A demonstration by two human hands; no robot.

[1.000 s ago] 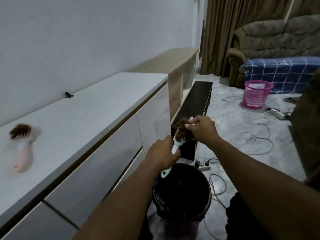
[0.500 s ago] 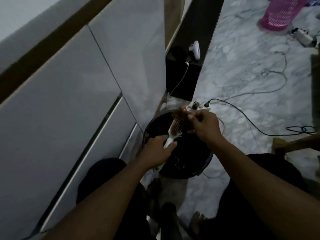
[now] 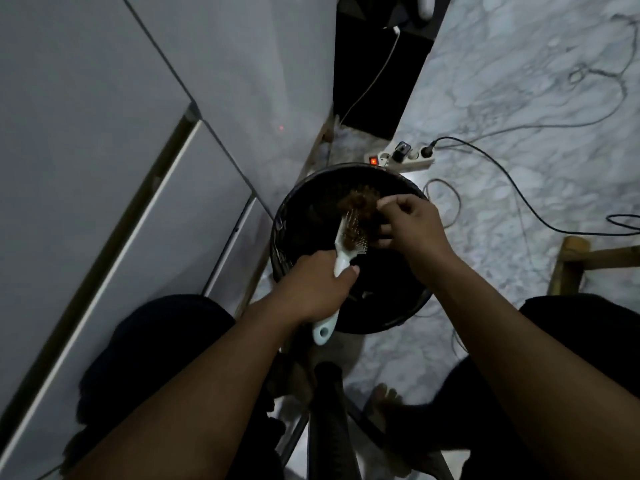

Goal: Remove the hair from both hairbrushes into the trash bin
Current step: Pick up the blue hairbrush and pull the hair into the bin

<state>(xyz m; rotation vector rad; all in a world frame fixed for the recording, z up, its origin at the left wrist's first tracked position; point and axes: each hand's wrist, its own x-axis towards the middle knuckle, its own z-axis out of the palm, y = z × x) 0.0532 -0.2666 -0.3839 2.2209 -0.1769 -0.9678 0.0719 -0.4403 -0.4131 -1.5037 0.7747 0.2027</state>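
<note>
A white hairbrush [image 3: 347,242] is held over the round black trash bin [image 3: 301,188], bristles facing right. My left hand [image 3: 317,289] grips its handle, whose end sticks out below my wrist. A brown clump of hair [image 3: 360,202] clings to the brush's upper bristles. My right hand [image 3: 410,225] pinches this hair at the right side of the brush head, fingers curled. The second hairbrush is out of view.
Grey cabinet drawers [image 3: 138,168] fill the left side. A white power strip [image 3: 403,159] with a red light lies just beyond the bin, cables trailing over the marble floor. A wooden leg [image 3: 568,265] stands at right. My knees and feet are below.
My view dropped from the cabinet top to the floor. Both hands lowered the brush to right over the bin, and my right hand has pulled the hair further up off the bristles.
</note>
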